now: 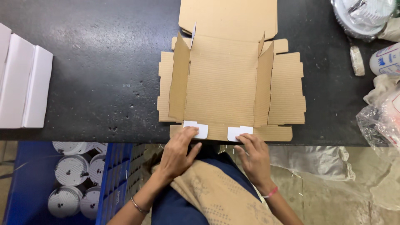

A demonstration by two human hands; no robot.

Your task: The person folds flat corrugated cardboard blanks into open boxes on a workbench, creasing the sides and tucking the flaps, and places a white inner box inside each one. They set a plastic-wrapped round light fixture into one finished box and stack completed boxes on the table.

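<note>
A flat box blank (pixel 227 83) of ribbed brown cardboard lies on the dark, speckled table (pixel 91 62), its near flap at the table's front edge. Two side walls stand up; the outer panels lie flat. The left hand (pixel 178 153) presses fingers on one white tab (pixel 196 129); the right hand (pixel 253 157) touches the other tab (pixel 238 132), neither clenched. Bare table opens to the left, up to white boxes (pixel 21 83). Plastic bags (pixel 381 116) crowd the right. A blue crate (pixel 114 179) sits below.
</note>
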